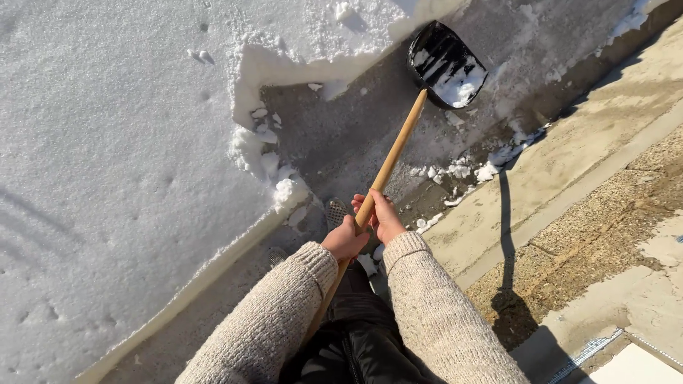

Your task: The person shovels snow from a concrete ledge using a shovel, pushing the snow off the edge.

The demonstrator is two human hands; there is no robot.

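Looking down from the head camera, a lot of this is cut off or half hidden: the near end of the wooden handle [390, 162] disappears down between the two knit sleeves [427, 313], so how far it runs is anyone's guess, and the dark shiny trousers [359, 341] are chopped by the bottom edge. The left hand [344, 240] is wrapped shut around the handle, fingers tucked under so only the back and knuckles show. The right hand [384, 215] sits just above it, touching it, also closed on the wood, though its fingertips curl out of sight behind the shaft. The black shovel blade [447, 65] is way out at the top, resting on cleared dark pavement [341, 135] with a lump of snow in the scoop, right beside the edge of the deep snow bank [121, 163]. One shoe toe [336, 210] pokes out by the hands and is mostly hidden, another [277, 254] barely shows lower left. Loose snow chunks [462, 171] lie along the kerb. Bottom right corner has a pale flat slab [633, 366] with a mesh strip, cut off, hard to tell what it is. No packages, labels or signs anywhere I can make out
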